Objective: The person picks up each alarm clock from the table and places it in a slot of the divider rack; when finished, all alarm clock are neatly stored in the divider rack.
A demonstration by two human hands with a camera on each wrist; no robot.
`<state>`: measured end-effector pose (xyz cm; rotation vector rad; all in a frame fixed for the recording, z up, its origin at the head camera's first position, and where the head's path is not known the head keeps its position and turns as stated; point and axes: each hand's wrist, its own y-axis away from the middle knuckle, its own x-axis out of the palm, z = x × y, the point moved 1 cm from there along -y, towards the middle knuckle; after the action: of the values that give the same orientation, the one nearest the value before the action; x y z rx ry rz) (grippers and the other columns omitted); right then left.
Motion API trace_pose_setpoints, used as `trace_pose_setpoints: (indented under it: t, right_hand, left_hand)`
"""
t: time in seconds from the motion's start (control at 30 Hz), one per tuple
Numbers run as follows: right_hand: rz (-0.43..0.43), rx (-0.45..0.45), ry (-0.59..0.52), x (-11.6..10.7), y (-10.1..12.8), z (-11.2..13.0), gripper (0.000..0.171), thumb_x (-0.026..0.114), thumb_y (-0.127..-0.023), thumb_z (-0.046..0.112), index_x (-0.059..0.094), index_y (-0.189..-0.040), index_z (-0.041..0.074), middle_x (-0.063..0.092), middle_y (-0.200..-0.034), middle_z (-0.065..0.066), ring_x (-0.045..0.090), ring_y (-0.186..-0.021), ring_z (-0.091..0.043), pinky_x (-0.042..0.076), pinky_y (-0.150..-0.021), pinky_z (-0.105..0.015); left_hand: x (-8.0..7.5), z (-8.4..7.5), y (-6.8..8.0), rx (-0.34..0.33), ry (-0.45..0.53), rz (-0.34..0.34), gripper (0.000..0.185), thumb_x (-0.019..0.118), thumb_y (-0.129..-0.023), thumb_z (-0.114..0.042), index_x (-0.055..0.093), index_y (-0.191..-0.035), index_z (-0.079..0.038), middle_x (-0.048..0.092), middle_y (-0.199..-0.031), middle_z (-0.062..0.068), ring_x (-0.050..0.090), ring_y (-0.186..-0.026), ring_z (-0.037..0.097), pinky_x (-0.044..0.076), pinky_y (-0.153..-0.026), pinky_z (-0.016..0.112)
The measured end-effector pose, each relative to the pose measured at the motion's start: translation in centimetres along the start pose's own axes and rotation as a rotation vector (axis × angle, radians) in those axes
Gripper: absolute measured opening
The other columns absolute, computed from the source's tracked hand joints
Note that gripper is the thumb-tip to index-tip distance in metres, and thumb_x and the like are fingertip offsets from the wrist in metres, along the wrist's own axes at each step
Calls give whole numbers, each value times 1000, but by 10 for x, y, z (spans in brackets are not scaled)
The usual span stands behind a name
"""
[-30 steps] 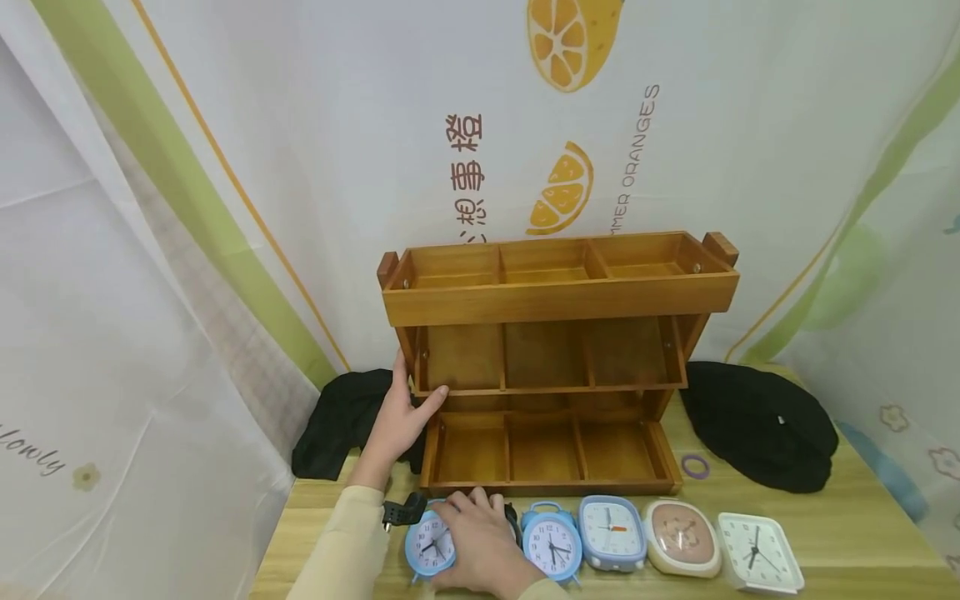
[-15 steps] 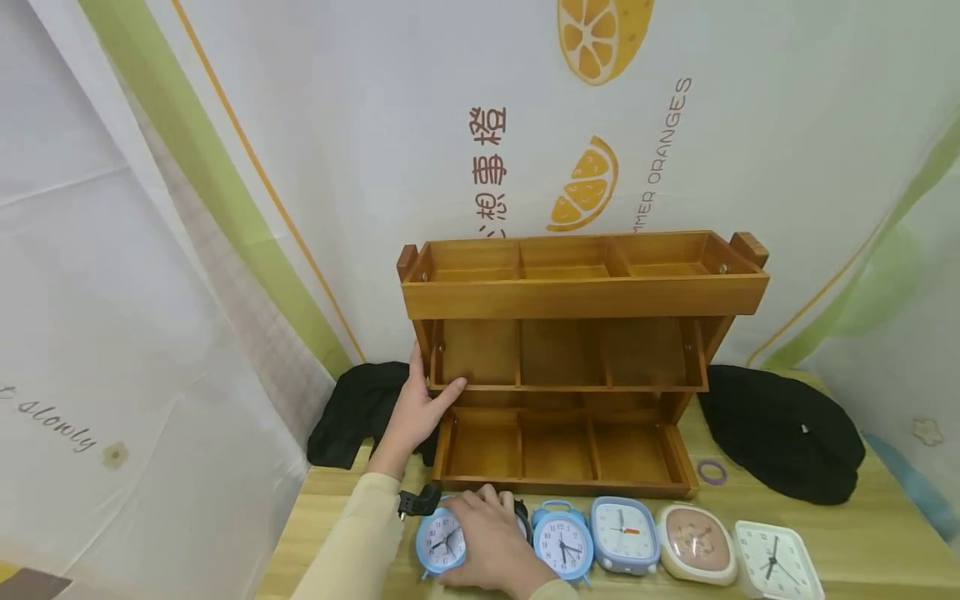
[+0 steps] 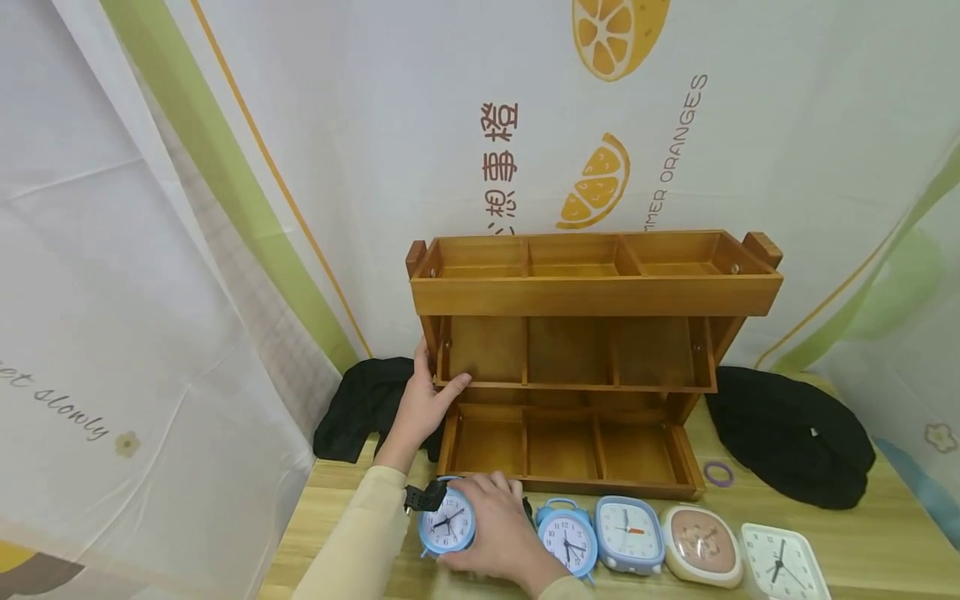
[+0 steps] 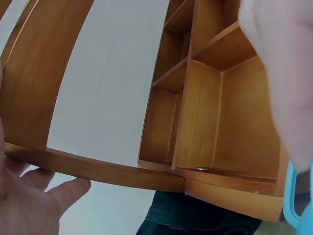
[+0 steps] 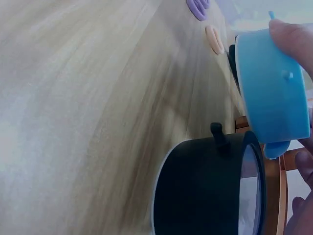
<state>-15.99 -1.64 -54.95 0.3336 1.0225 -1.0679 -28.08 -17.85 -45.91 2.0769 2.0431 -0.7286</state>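
Note:
A tiered wooden rack (image 3: 592, 297) with divided compartments stands on the table. My left hand (image 3: 422, 408) grips its left side, thumb at the middle tier's front and the other fingers behind. In the left wrist view those fingers (image 4: 68, 193) bend around a wooden side bar. My right hand (image 3: 498, 529) holds a light blue round alarm clock (image 3: 444, 525) by its casing, thumb low and fingers over the top. The right wrist view shows this clock raised above a black round alarm clock (image 5: 195, 196), which my hand mostly hides in the head view.
To the right stand a second light blue alarm clock (image 3: 567, 542), a bluish square clock (image 3: 630, 533), a cream-and-pink clock (image 3: 703, 543) and a white square clock (image 3: 783, 562). A purple ring (image 3: 718, 475) lies beside the rack. Black cloths (image 3: 791, 437) flank it.
My right hand has lifted the leftmost blue alarm clock slightly, toward the rack. My left hand keeps its place on the rack. The head view has swung a little left.

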Motion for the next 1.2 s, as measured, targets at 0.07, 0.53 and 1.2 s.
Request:
trace_pose_setpoints:
  t: [0.07, 0.53, 1.2]
  right_hand:
    - [-3, -3, -7, -2, 0, 1, 91, 91, -66, 67, 62, -142, 26, 61, -137, 13, 45, -108, -9, 35, -96, -45]
    - [-54, 52, -92, -19, -9, -6, 91, 96, -65, 57, 62, -142, 22, 62, -128, 13, 49, -106, -12, 33, -86, -38]
    - [-79, 170, -203, -41, -39, -44, 90, 97, -70, 43, 58, -149, 22, 57, -142, 5, 46, -114, -19, 34, -93, -52]
  left_hand:
    - [-1, 0, 0, -7, -6, 0, 101, 73, -100, -36, 1, -169, -18, 30, -167, 19, 45, -145, 39, 46, -110, 59]
    - [-1, -1, 2, -1, -21, -15, 102, 73, -100, -38, 0, -169, -17, 23, -170, 19, 32, -153, 40, 40, -114, 60]
    - [2, 4, 0, -12, -52, -31, 107, 73, -97, -47, -3, -169, -27, 26, -170, 13, 38, -150, 39, 37, -116, 61]
